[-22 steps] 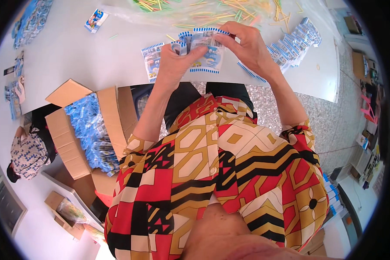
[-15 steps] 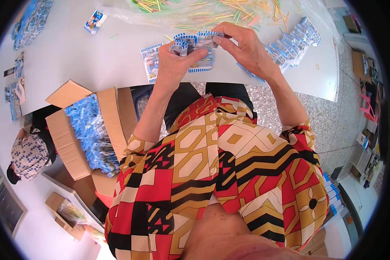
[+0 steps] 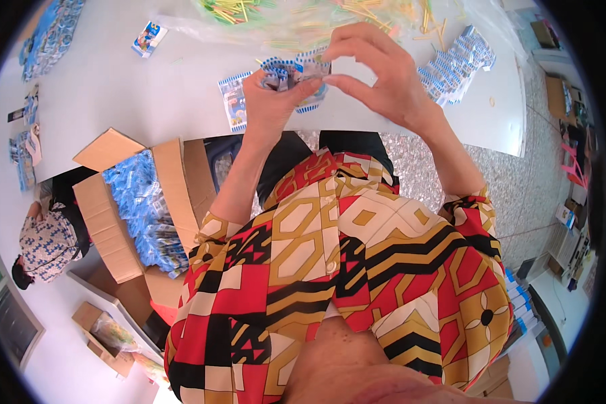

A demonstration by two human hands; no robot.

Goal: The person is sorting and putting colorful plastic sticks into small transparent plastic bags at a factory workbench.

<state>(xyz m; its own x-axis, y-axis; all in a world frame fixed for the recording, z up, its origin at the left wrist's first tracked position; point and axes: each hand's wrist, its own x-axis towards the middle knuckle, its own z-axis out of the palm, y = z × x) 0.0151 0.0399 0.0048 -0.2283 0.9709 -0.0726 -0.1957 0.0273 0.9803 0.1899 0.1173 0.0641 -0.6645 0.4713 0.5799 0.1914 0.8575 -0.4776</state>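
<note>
speckled grey floor (image 3: 518, 183) | white table (image 3: 161, 94) | lower left: perhaps a window (image 3: 13, 326)

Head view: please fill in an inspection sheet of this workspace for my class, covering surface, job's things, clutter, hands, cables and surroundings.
Surface: pale table, partly covered.
Job's things: blue-and-white packets in hand, partly folded; packet strip lying to the right.
Clutter: thin coloured sticks and clear plastic at the far side; lone packet toward the far left.
Hands: left hand holds the packets; right hand has thumb and forefinger apart at their right edge, contact unclear.
Cables: nothing seen on the table; rim details too small to tell.
Surroundings: open cardboard box of blue packets at left, another person farther left, speckled floor.
</note>
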